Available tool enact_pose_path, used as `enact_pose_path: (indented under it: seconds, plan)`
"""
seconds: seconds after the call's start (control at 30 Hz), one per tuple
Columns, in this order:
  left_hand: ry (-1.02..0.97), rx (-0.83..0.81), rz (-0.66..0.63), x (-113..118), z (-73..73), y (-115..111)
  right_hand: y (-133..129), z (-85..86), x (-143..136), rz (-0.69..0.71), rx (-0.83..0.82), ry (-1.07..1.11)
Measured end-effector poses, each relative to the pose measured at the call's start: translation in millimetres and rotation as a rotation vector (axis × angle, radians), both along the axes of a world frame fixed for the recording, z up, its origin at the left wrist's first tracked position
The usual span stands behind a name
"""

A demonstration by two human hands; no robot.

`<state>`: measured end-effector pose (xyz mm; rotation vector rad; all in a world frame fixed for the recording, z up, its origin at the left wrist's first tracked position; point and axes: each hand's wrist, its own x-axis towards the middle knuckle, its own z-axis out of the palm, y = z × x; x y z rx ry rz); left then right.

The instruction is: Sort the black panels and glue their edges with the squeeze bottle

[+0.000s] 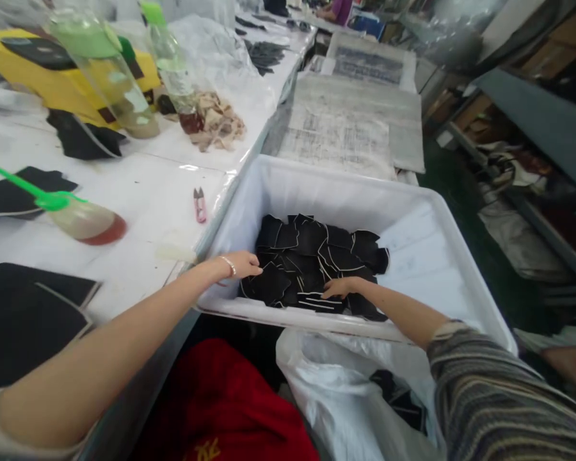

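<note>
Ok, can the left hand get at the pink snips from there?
Likely yes: the pink snips lie uncovered on the white table, with only the bin wall between them and the left hand.

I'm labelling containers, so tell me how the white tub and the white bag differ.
The white tub has stiff walls; the white bag is limp and wrinkled. The tub shows a broad heap of black pieces, the bag only a few. Both are open, whitish and hold black pieces.
</note>
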<state>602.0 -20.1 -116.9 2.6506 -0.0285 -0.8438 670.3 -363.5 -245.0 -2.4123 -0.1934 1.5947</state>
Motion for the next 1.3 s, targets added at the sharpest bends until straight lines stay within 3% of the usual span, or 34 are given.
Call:
enact_pose_path:
  seconds: [0.1,0.2,0.33,0.53,0.67,0.8,0.97,1.1,1.3]
  plan:
    - [0.148,0.034,-0.088,37,-41.3,-5,3,-30.2,-1,0.112,-0.046,-0.034]
    - [0.236,0.070,-0.156,55,-75.6,-17,4,-48.5,-6,0.213,-0.011,-0.148]
    - [0.286,0.126,-0.226,55,-97.4,-35,10,-63.2,-20,0.275,0.016,-0.245]
    - [0.191,0.215,-0.163,56,-81.8,-49,29,-67.1,-33,0.217,0.084,-0.236]
    - [0.096,0.287,0.025,65,-71.4,-44,36,-42.6,7,0.104,0.208,-0.262]
    - [0.058,0.241,0.224,72,-71.9,-35,53,-23.7,41,-0.055,0.397,-0.183]
    - [0.017,0.224,0.349,74,-70.5,-32,87,-38.5,30,-0.209,0.581,-0.078]
    - [-0.096,0.122,0.527,78,-64.7,-30,119,-47.7,35,-0.140,0.655,-0.071]
    - [-0.267,0.032,0.633,88,-41.0,-29,190,-48.8,60,0.186,0.705,-0.291]
